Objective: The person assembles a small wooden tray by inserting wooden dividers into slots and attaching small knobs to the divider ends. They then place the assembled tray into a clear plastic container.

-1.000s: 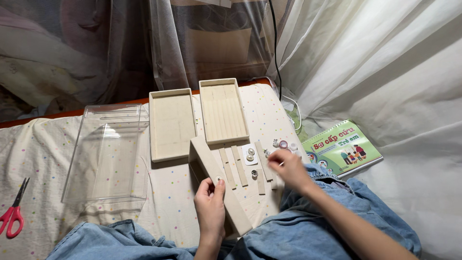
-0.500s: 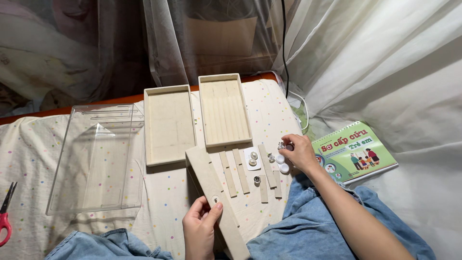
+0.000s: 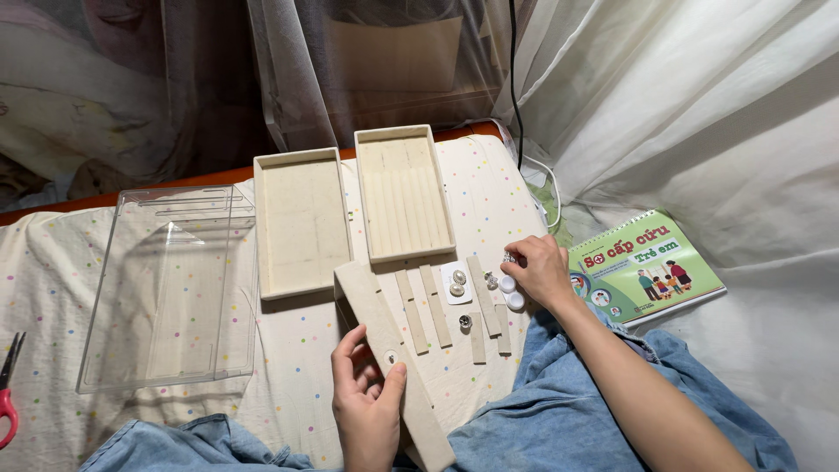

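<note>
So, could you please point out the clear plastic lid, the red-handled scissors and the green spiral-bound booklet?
clear plastic lid (image 3: 166,288), head view, middle of its flat panel.
red-handled scissors (image 3: 7,406), head view, on the red handle.
green spiral-bound booklet (image 3: 651,262), head view, centre of the cover.

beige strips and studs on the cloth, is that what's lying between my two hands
Yes. In the head view, between the left hand and right hand lie loose beige strips and small earrings.

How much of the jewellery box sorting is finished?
Not much yet. Done: the clear lid is off, and two beige trays lie apart, both empty. In hand: the left hand holds a long padded tray, and the right hand reaches for small jewellery pieces. Left: loose divider strips and earrings lie on the dotted sheet.
</note>
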